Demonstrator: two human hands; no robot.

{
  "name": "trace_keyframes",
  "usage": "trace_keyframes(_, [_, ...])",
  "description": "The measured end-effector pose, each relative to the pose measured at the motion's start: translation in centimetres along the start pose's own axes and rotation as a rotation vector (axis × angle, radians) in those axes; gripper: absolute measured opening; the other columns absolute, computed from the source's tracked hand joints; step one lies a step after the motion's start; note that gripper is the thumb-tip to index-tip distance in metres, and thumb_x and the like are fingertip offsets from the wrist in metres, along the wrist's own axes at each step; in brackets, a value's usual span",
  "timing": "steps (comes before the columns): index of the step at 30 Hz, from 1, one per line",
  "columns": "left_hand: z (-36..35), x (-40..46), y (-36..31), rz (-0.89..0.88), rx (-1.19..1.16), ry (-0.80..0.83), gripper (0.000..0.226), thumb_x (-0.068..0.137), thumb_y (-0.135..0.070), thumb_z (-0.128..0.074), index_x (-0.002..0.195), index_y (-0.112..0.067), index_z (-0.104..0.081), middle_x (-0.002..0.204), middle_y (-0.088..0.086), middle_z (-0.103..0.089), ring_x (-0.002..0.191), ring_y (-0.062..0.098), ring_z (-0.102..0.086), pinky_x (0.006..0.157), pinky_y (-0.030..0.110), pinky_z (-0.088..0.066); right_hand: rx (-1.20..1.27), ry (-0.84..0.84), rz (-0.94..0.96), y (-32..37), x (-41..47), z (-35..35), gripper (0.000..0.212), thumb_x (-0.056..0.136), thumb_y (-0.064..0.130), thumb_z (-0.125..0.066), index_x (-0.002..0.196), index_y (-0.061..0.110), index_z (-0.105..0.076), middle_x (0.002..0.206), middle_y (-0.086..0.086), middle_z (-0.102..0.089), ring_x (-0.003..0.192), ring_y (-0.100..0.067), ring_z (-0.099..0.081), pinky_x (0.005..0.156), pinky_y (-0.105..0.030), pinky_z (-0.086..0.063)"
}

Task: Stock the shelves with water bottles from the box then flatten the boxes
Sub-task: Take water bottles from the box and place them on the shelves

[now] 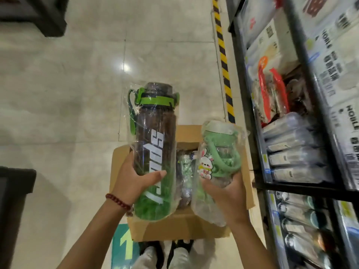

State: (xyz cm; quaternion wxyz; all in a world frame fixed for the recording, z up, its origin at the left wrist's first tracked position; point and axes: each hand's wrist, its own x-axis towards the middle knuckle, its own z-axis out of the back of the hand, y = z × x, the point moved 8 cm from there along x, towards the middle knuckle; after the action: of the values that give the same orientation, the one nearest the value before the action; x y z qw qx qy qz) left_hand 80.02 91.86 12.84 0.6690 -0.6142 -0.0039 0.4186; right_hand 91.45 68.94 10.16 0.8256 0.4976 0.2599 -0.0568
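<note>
Head view, 1 frame, stock in transit.

Item 1: tall sports bottle [155, 148], smoky translucent plastic shading to green at the base, green collar and carry strap, white lettering down the side, sealed in a clear bag. Your left hand [134, 181] is clamped round its lower half, thumb across the front.

Item 2: short green bottle [217, 158], rounder body, pale lid, soft green handle loop, rabbit sticker on the front, also in a loose clear bag. Your right hand [225, 193] cups it from below, fingers closed on the base and the slack film.

Item 3: cardboard box [180, 226], brown corrugated, flaps open, on the tiled floor [77, 94] directly under both bottles; more wrapped stock shows inside. It is not yet empty, so flattening looks some way off.

Item 4: shelves [299, 117], dark metal frame at your right, already crowded with bagged and boxed goods.

Risks, as judged:
- Slick film can slide over a smooth bottle, and item 2 is held partly by its bag; it may slip toward the hard tile.
- Item 1 is gripped low and looks top-heavy; it may tip as you reach right.
- With both hands full, you cannot clear space on the packed shelves, so neighbouring stock may get knocked.
- The open box sits near your feet [165, 255]: a trip hazard.
</note>
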Motion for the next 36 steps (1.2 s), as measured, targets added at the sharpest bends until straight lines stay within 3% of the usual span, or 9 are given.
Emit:
trace_keyframes(2, [0.8, -1.8, -5.2, -0.080, -0.022, 0.013, 0.088, 0.030, -0.052, -0.082, 0.109, -0.022, -0.054, 0.095, -0.004, -0.070, 0.092, 0.013, -0.067, 0.070, 0.025, -0.055, 0.030, 0.006, 0.057, 5.0, -1.9, 2.1, 0.066, 0.057, 0.025, -0.088, 0.110, 0.036, -0.049, 0.101, 0.017, -0.061, 0.094, -0.002, -0.062, 0.077, -0.021, -0.049])
trace_keyframes(6, [2.3, -5.7, -16.4, -0.246, -0.037, 0.046, 0.087, 0.034, -0.049, -0.079, 0.111, -0.018, -0.054, 0.105, 0.004, -0.067, 0.098, 0.023, -0.065, 0.082, 0.042, -0.054, 0.083, 0.006, 0.210, 15.2, -5.2, 7.0, 0.090, 0.045, 0.046, -0.080, 0.126, 0.026, -0.047, 0.105, 0.013, -0.063, 0.095, -0.002, -0.063, 0.071, -0.010, -0.047])
trace_keyframes(11, [3.1, -12.2, -28.7, -0.469, -0.047, 0.087, 0.094, 0.029, -0.069, -0.083, 0.106, -0.022, -0.056, 0.106, 0.013, -0.066, 0.098, 0.032, -0.064, 0.084, 0.054, -0.052, 0.202, -0.010, 0.376, 25.4, -11.3, 14.5, 0.084, 0.053, 0.029, -0.088, 0.126, 0.017, -0.049, 0.106, 0.006, -0.066, 0.090, 0.001, -0.066, 0.076, -0.020, -0.055])
trace_keyframes(14, [2.7, -16.0, -33.4, -0.556, -0.077, 0.134, 0.087, 0.038, -0.050, -0.085, 0.113, -0.019, -0.055, 0.111, 0.009, -0.066, 0.102, 0.026, -0.065, 0.086, 0.053, -0.052, 0.268, -0.026, 0.455, 29.7, -15.5, 18.7, 0.062, 0.063, 0.004, -0.085, 0.111, 0.026, -0.052, 0.094, 0.011, -0.068, 0.073, 0.009, -0.065, 0.058, -0.009, -0.049])
trace_keyframes(19, [1.2, -21.0, -39.3, -0.691, -0.076, 0.251, 0.074, 0.041, -0.042, -0.075, 0.110, -0.020, -0.057, 0.104, 0.004, -0.068, 0.094, 0.020, -0.067, 0.078, 0.035, -0.055, 0.358, -0.192, 0.588, 33.7, -21.5, 24.4, 0.058, 0.053, 0.014, -0.081, 0.100, 0.032, -0.053, 0.094, 0.021, -0.064, 0.077, 0.016, -0.061, 0.062, -0.003, -0.045])
trace_keyframes(25, [-1.1, -25.4, -44.8, -0.806, -0.086, 0.508, 0.079, 0.040, -0.041, -0.077, 0.112, -0.018, -0.057, 0.104, 0.005, -0.069, 0.094, 0.023, -0.067, 0.073, 0.034, -0.056, 0.394, -0.419, 0.616, 33.8, -29.0, 28.9, 0.064, 0.057, 0.015, -0.087, 0.106, 0.035, -0.051, 0.102, 0.016, -0.065, 0.092, 0.005, -0.063, 0.069, -0.010, -0.049])
trace_keyframes(28, [-2.3, -27.8, -45.5, -0.846, -0.065, 0.624, 0.084, 0.041, -0.042, -0.078, 0.118, -0.017, -0.056, 0.108, 0.004, -0.069, 0.099, 0.023, -0.066, 0.084, 0.041, -0.054, 0.435, -0.569, 0.599, 31.8, -33.7, 30.0, 0.064, 0.057, 0.016, -0.087, 0.106, 0.035, -0.051, 0.103, 0.015, -0.064, 0.084, 0.011, -0.063, 0.066, -0.007, -0.049])
trace_keyframes(32, [-4.3, -30.4, -42.6, -0.800, -0.031, 0.759, 0.083, 0.037, -0.046, -0.078, 0.113, -0.022, -0.058, 0.109, 0.004, -0.068, 0.102, 0.026, -0.064, 0.089, 0.049, -0.051, 0.493, -0.739, 0.528, 26.5, -40.3, 29.1, 0.066, 0.053, 0.022, -0.085, 0.108, 0.035, -0.052, 0.105, 0.011, -0.066, 0.089, 0.002, -0.066, 0.074, -0.018, -0.054])
trace_keyframes(36, [-7.2, -34.2, -37.0, -0.701, 0.055, 0.944, 0.104, 0.032, -0.054, -0.082, 0.124, -0.018, -0.052, 0.119, 0.005, -0.064, 0.108, 0.024, -0.061, 0.094, 0.048, -0.048, 0.580, -0.897, 0.416, 19.5, -46.5, 26.4, 0.083, 0.045, 0.036, -0.086, 0.120, 0.034, -0.052, 0.115, 0.007, -0.066, 0.104, -0.012, -0.064, 0.084, -0.036, -0.054])
